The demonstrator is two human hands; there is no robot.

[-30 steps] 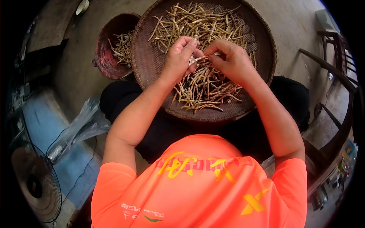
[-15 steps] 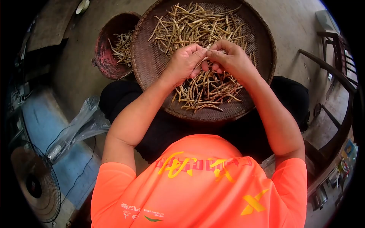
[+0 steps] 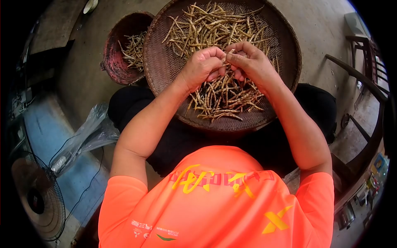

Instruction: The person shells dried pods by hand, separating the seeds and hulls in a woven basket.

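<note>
A wide round woven tray (image 3: 159, 68) rests across my lap. Dry tan pods (image 3: 206, 27) are heaped on its far half, and darker brownish pods (image 3: 231, 99) lie on the near half. Above the middle of the tray my left hand (image 3: 204, 68) and my right hand (image 3: 248, 62) meet at the fingertips. Both are closed on one pale pod (image 3: 226, 59), pinched between thumbs and forefingers. Most of that pod is hidden by the fingers.
A reddish basket (image 3: 113, 58) with more pods stands left of the tray. Farther down on the left are a clear plastic bag (image 3: 89, 134) and a fan (image 3: 39, 198). Dark wooden chair parts (image 3: 357, 74) are on the right.
My hands have come closer together since a second ago, when the pod stretched visibly between them. My left fingers have curled, and the pod now shows only a short piece at the fingertips.
</note>
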